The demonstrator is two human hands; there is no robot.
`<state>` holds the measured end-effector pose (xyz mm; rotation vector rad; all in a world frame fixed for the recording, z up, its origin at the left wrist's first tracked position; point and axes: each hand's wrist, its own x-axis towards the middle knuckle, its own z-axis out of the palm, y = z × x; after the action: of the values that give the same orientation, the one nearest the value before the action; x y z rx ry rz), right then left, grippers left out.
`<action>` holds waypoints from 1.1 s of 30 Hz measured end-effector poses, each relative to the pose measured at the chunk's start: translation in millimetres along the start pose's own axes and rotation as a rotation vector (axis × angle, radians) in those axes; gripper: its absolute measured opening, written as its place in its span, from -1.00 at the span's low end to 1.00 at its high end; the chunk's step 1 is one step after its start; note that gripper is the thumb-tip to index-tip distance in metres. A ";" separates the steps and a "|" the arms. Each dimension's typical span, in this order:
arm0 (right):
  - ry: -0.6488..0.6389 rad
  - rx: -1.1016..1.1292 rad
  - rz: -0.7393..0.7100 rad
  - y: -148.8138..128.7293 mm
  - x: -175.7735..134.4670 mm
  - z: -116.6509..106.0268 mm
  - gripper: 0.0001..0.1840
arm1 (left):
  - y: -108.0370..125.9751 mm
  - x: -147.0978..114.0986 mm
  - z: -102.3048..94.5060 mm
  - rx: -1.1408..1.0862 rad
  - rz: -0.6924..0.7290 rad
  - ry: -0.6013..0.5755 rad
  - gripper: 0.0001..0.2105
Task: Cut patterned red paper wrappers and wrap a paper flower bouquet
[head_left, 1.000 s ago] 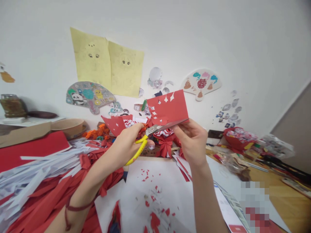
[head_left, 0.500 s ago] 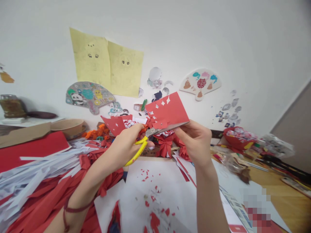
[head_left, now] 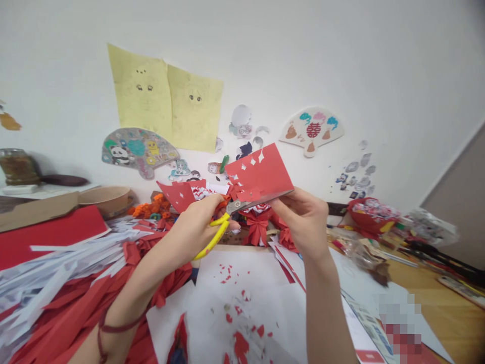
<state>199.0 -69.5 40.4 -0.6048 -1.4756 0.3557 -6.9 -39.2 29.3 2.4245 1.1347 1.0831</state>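
My left hand (head_left: 202, 220) is closed round the yellow handles of a pair of scissors (head_left: 215, 238). Their metal blades point right, along the lower edge of a folded piece of red paper (head_left: 261, 169) with small diamond-shaped holes cut in it. Thumb and fingers of my right hand (head_left: 305, 217) pinch that paper at its lower right corner. Below both hands lies a white sheet (head_left: 212, 308) scattered with red paper scraps (head_left: 241, 346). Whether the blades are closed on the paper I cannot make out.
Red paper strips (head_left: 83, 308) and white strips (head_left: 49, 278) heap up at the left, near a shallow round tray (head_left: 104, 197). Behind my hands stand red paper bows (head_left: 257, 227). Plastic wrap (head_left: 367, 258) and a red wrapped bouquet (head_left: 369, 215) lie right. A wall rises behind.
Almost nothing differs. The whole view has shifted very slightly; hands, scissors and red paper keep the same pose.
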 end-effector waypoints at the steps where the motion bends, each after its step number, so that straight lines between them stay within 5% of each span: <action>1: 0.012 0.012 -0.004 0.6 0.2 1.4 -0.82 | 0.8 0.5 0.5 -0.012 -0.004 0.002 -0.71; 16: 0.150 0.123 -0.011 11.7 4.0 3.6 -0.97 | 2.7 2.4 4.2 -0.008 0.019 0.036 -0.73; 24: 0.224 0.197 0.156 10.9 9.0 4.0 -0.65 | -5.7 4.2 8.4 0.018 0.052 0.023 -0.74; 28: 0.169 0.330 0.285 8.5 10.3 -4.6 -0.47 | -2.7 2.3 7.6 0.059 0.040 -0.029 -0.74; 33: 0.031 0.207 0.337 5.3 8.0 -11.6 -0.63 | -2.9 1.6 7.8 0.120 0.041 -0.090 -0.77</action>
<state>211.9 -62.5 44.0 -0.6887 -1.2865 0.7485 -2.3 -35.5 23.2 2.5710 1.1566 0.9325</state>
